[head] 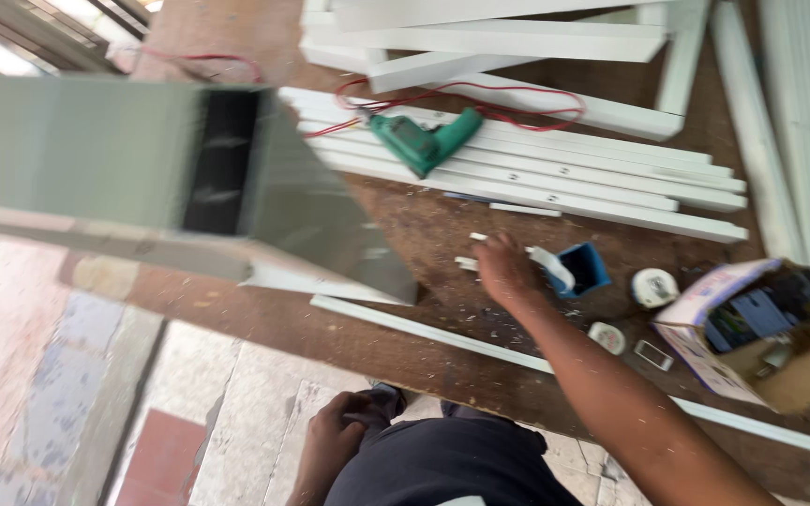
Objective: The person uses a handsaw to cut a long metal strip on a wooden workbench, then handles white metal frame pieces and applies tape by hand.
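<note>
**Reaching among the small parts**

On the brown wooden table (442, 234), strewn with white shavings, the person's right hand (506, 272) lies palm down with its fingers loosely spread over some small white plastic pieces (469, 263); whether it has hold of any I cannot tell. Just beside it stands one small blue square plastic box (585, 269) with a white strip poking out. The left hand (335, 440) hangs low by the person's dark trousers, below the table edge, seemingly holding nothing.

As for progress, I would judge the work partway: a row of about six long white slotted strips (555, 173) lies side by side, with one green electric drill (424, 141) and its red cord resting on them, and more white lengths stacked beyond. One large pale green rectangular duct (96, 159) looms close on the left. To the right sit one round white tape roll (654, 287) and one open cardboard box (761, 333) of fittings.
</note>
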